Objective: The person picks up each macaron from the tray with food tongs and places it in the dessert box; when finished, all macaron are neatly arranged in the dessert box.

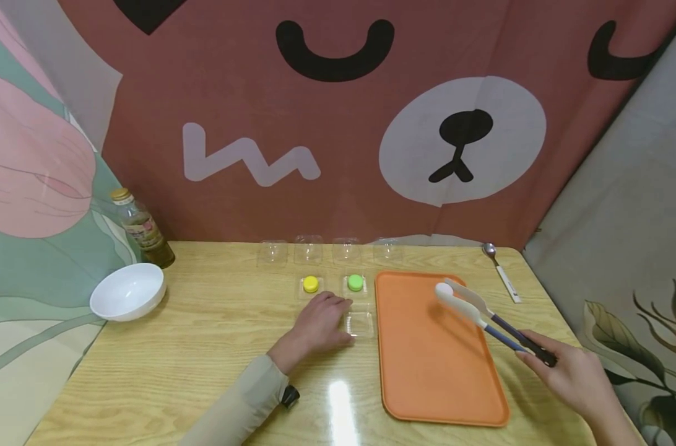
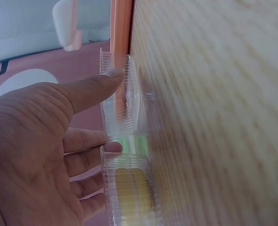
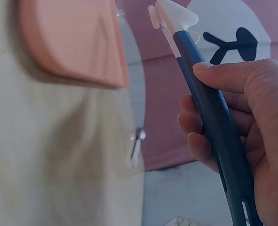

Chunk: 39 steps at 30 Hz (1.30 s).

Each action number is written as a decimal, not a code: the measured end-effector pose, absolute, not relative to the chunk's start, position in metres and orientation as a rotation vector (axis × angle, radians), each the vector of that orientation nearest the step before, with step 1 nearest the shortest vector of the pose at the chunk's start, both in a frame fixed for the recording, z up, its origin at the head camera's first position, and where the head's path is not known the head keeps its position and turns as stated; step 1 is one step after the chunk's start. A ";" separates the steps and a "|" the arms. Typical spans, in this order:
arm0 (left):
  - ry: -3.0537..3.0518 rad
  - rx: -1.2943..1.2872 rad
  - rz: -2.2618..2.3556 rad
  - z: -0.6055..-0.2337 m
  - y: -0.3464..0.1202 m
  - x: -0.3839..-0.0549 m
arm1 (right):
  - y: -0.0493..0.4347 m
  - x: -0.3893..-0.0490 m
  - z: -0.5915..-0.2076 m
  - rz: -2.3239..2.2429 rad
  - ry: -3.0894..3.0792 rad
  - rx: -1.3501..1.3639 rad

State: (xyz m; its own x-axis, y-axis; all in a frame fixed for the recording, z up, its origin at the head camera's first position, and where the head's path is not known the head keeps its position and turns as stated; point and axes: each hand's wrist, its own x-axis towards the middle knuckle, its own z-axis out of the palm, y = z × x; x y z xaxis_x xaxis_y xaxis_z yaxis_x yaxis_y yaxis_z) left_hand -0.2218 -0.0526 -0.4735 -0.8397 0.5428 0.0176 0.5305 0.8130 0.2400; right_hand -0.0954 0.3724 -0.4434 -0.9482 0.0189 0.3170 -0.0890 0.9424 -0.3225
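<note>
My left hand [image 1: 322, 323] holds a small clear plastic box [image 1: 360, 324], thumb [image 2: 94, 92] at its near side and index finger at its far side. My right hand [image 1: 572, 378] grips a pair of tongs [image 1: 503, 337] with blue handles and white tips. Between those tips, above the orange tray [image 1: 435, 384], is a round white macaron [image 1: 443, 290]. Beyond the left hand, a yellow macaron [image 1: 311, 284] and a green macaron [image 1: 355, 282] each sit in a clear box. In the left wrist view, the yellow macaron [image 2: 131, 190] shows its layers through ridged plastic.
Several clear plastic pieces [image 1: 346, 249] stand in a row along the table's back edge. A white bowl [image 1: 129, 292] and a bottle of brown liquid [image 1: 145, 232] are at the left. A spoon [image 1: 502, 272] with a white handle lies at the back right.
</note>
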 end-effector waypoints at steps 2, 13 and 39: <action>2.941 0.868 0.370 -0.473 -0.052 -0.222 | 0.371 -0.100 -0.438 0.494 -2.754 0.087; 2.941 0.874 0.356 -0.472 -0.052 -0.224 | 0.362 -0.118 -0.412 0.500 -2.685 0.223; 2.945 0.870 0.371 -0.471 -0.053 -0.226 | 0.308 -0.143 -0.408 0.630 -2.754 0.446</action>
State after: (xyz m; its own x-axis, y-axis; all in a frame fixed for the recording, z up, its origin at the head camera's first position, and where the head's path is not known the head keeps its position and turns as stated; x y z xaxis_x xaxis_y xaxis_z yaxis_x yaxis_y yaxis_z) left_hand -0.2257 -0.0526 -0.4712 -0.8407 0.5411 0.0213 0.5294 0.8131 0.2419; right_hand -0.1428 0.3079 -0.4077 -0.9132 -0.2330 0.3344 -0.3553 0.8572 -0.3729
